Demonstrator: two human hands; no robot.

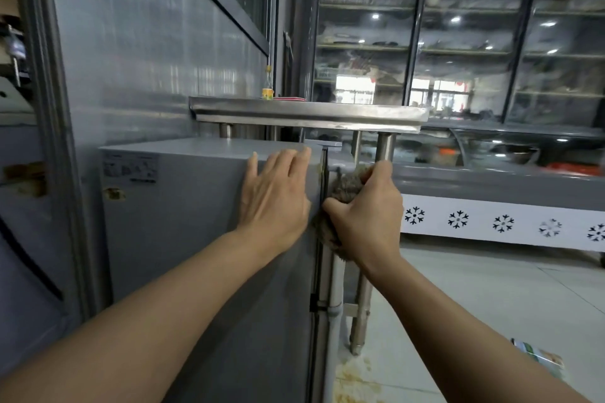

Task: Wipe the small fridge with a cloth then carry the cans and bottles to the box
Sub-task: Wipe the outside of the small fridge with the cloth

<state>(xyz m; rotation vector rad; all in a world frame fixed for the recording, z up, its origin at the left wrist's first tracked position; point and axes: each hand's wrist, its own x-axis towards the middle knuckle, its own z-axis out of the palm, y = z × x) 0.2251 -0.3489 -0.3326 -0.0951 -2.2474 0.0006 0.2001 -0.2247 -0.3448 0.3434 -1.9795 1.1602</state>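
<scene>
Right hand [363, 216] presses cloth [347, 186] against grey fridge [183, 222], seemingly its door edge.

At frame centre, the left hand [273, 193] lies flat on the small fridge [183, 239] while the right hand [366, 216] presses a bunched cloth [347, 186] against its edge.

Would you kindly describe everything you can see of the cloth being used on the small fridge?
The cloth is a brownish-grey, coarse, fuzzy rag, bunched up rather than spread flat. The right hand grips it, fingers curled around its middle, so tufts show only above and below the hand. It is pressed against the fridge at its front right edge, near the top. Its full size is hidden.
</scene>
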